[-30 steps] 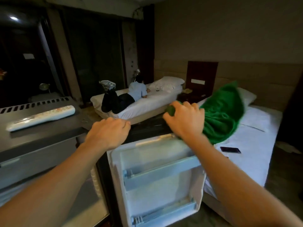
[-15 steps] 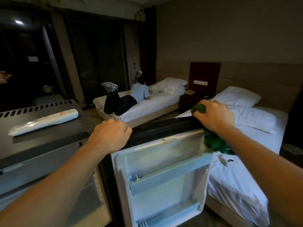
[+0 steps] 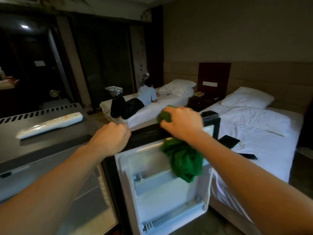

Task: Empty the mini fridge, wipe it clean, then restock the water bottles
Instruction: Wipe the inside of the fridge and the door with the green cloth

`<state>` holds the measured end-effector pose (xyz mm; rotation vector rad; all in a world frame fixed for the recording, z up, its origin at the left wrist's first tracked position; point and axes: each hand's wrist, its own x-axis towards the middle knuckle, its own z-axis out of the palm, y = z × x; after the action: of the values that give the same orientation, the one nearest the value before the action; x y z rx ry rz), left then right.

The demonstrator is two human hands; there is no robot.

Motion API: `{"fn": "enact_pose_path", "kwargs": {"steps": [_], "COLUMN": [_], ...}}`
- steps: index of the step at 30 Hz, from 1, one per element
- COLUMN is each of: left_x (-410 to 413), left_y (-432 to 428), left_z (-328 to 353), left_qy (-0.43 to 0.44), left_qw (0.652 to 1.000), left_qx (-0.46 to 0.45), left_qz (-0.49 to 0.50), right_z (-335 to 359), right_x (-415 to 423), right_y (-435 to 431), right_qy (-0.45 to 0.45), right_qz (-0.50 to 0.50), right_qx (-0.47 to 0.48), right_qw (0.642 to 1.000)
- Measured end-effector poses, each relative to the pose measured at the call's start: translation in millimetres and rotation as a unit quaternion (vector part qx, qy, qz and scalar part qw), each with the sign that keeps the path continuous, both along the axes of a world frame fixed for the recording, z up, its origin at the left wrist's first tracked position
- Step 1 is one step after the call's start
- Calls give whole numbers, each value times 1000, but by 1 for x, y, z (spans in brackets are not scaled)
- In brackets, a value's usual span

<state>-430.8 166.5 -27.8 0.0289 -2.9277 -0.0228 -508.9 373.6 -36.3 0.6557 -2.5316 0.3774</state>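
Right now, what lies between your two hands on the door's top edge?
Nothing: head view shows bare dark door edge between left hand and right hand, which grips the green cloth.

cloth (image 3: pixel 184 160) green | fridge door (image 3: pixel 162 192) white, black edge | remote (image 3: pixel 50 124) white

Dim room — two white beds (image 3: pixel 254 133) (beige wall (image 3: pixel 237 31) behind), dark windows (image 3: pixel 105 61) at left.

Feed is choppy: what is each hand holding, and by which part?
Right hand grips the green cloth by its bunched upper end; the rest hangs. Left hand holds the fridge door by its top edge.
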Motion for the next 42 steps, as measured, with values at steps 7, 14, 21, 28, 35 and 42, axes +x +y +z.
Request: {"fn": "enact_pose_path", "kwargs": {"steps": [7, 14, 21, 28, 35, 42], "left_x": [3, 20, 29, 40, 144, 298], "left_y": [-32, -68, -62, -42, -74, -141], "left_z": [17, 11, -1, 4, 9, -5], "left_qy": [-115, -44, -19, -21, 78, 80], "left_qw": [991, 998, 999, 999, 990, 946], "left_qx": [-51, 19, 41, 24, 52, 112], "left_qz": [40, -47, -21, 14, 107, 293], "right_z": [-9, -14, -3, -33, -10, -16], "right_x": [24, 60, -14, 44, 140, 222], "right_y": [-51, -111, -9, -37, -127, -159], "right_qy": [58, 42, -32, -16, -71, -155], "right_qz": [34, 109, 1, 79, 257, 311], "right_qx": [-12, -32, -45, -128, -191, -190], "right_qw": [998, 993, 998, 989, 945, 918]}}
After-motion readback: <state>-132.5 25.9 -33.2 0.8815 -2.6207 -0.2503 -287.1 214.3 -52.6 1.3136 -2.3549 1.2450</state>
